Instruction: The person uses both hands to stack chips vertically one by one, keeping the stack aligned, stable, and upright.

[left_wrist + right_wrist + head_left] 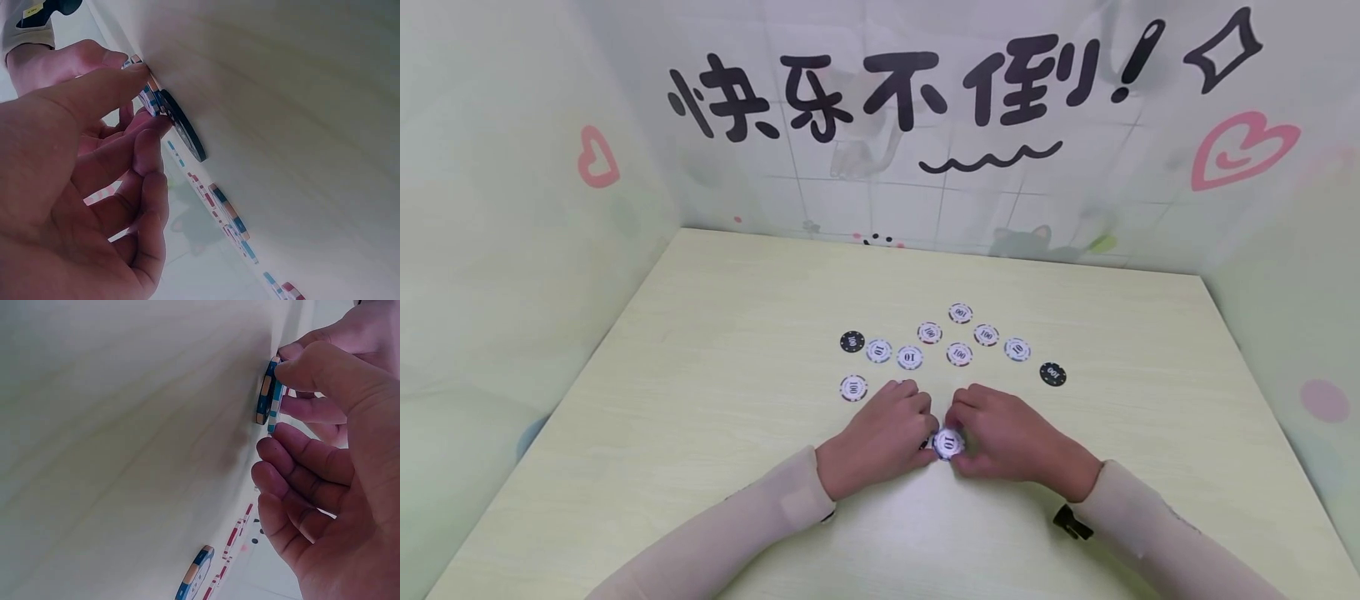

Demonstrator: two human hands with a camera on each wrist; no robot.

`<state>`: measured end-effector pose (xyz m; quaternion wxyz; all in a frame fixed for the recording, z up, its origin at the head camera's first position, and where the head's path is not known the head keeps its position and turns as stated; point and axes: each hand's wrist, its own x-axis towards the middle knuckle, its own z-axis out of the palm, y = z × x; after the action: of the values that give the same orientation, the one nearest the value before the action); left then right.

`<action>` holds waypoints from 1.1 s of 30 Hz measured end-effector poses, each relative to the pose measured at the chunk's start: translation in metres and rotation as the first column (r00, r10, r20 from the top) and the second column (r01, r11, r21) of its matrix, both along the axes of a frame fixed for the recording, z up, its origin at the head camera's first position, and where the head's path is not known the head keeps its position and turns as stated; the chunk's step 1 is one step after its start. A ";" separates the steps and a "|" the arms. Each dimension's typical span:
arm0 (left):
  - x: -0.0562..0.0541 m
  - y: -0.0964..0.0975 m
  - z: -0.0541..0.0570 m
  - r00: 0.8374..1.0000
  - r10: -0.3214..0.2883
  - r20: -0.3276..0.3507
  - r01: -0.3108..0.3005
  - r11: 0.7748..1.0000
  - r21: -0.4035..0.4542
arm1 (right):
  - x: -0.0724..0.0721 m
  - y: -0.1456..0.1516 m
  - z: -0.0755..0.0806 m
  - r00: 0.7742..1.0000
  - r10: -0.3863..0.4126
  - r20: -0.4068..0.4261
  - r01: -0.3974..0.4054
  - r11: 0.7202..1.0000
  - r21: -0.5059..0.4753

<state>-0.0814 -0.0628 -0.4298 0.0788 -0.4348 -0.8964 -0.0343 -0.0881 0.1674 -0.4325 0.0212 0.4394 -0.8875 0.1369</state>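
Observation:
Near the front of the table, my left hand and right hand meet at a white poker chip marked 10. The left thumb and index finger pinch at its edge, and the right thumb and fingertips grip it from the other side. A black poker chip lies against the table by the left index fingertip, mostly covered by that hand in the head view. In the right wrist view, a blue-and-orange-edged poker chip overlaps a white-and-teal-edged chip by the right thumb.
Beyond the hands several chips lie flat in a loose arc, from a black chip at left to another black chip at right. A red-edged 100 chip lies near the left hand. Printed cloth walls enclose the table.

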 end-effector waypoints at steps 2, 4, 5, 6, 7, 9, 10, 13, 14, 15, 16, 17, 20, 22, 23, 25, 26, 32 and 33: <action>0.000 0.000 0.000 1.000 0.001 -0.002 -0.001 1.000 0.003 | 0.000 0.000 0.000 1.000 0.002 0.000 -0.002 1.000 -0.003; 0.000 0.000 0.000 1.000 0.000 -0.006 0.000 1.000 0.004 | 0.000 0.000 -0.001 1.000 0.004 0.006 -0.004 1.000 -0.005; 0.000 0.000 0.000 1.000 0.000 -0.007 0.000 1.000 0.005 | 0.000 0.000 -0.001 1.000 0.003 0.009 -0.003 1.000 -0.004; 0.000 0.000 0.000 1.000 -0.001 -0.007 0.001 1.000 0.006 | 0.000 0.000 -0.001 1.000 0.002 0.012 -0.002 1.000 -0.002; 0.000 0.000 0.000 1.000 -0.002 -0.007 0.002 1.000 0.007 | 0.000 0.000 -0.001 1.000 -0.001 0.016 0.001 1.000 0.001; 0.000 0.000 0.000 1.000 -0.003 -0.005 0.003 1.000 0.009 | 0.001 0.000 -0.001 1.000 -0.006 0.021 0.006 1.000 0.007; 0.000 0.000 -0.001 1.000 -0.003 -0.002 0.003 1.000 0.010 | 0.001 0.000 -0.001 1.000 -0.008 0.022 0.008 1.000 0.009; 0.000 0.000 -0.001 1.000 -0.002 0.005 0.002 1.000 0.011 | 0.001 0.000 -0.001 1.000 -0.011 0.018 0.011 1.000 0.012; 0.000 0.000 -0.001 1.000 -0.001 0.005 0.001 1.000 0.011 | 0.002 0.000 -0.002 1.000 -0.011 0.017 0.011 1.000 0.012; 0.000 0.000 -0.002 1.000 -0.002 0.005 0.002 1.000 0.011 | 0.002 0.000 -0.002 1.000 -0.013 0.016 0.012 1.000 0.011; 0.000 0.000 -0.002 1.000 -0.002 0.003 0.002 1.000 0.011 | 0.002 0.000 -0.003 1.000 -0.012 0.013 0.012 1.000 0.008; 0.000 0.000 -0.002 1.000 -0.002 0.000 0.002 1.000 0.010 | 0.002 0.000 -0.003 1.000 -0.013 0.013 0.013 1.000 0.006; 0.000 -0.003 -0.001 1.000 0.001 -0.002 -0.001 1.000 0.004 | 0.002 0.002 -0.003 1.000 -0.013 0.015 0.013 1.000 -0.003; 0.001 -0.007 0.000 1.000 0.012 0.007 -0.012 1.000 0.005 | 0.002 0.004 -0.003 1.000 -0.014 0.018 0.014 1.000 -0.008; 0.001 -0.009 0.001 1.000 0.019 0.012 -0.019 1.000 0.006 | 0.002 0.005 -0.002 1.000 -0.018 0.024 0.018 1.000 -0.006; 0.001 -0.014 0.003 0.999 0.037 0.023 -0.037 0.999 0.009 | 0.002 0.007 -0.001 0.999 -0.029 0.032 0.029 1.000 0.002; 0.002 -0.017 0.004 0.999 0.046 0.029 -0.046 0.999 0.012 | 0.002 0.009 -0.001 0.999 -0.038 0.036 0.038 0.999 0.009; 0.001 -0.027 0.004 0.996 0.081 0.039 -0.081 0.997 -0.003 | 0.004 0.016 -0.003 0.998 -0.050 0.039 0.050 0.999 0.020; 0.001 -0.028 0.004 0.996 0.083 0.039 -0.083 0.997 -0.007 | 0.004 0.016 -0.003 0.998 -0.048 0.040 0.047 0.999 0.014</action>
<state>-0.0806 -0.0906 -0.4258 0.0614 -0.3965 -0.9152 -0.0370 -0.0843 0.1839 -0.4358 0.0037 0.4156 -0.8988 0.1396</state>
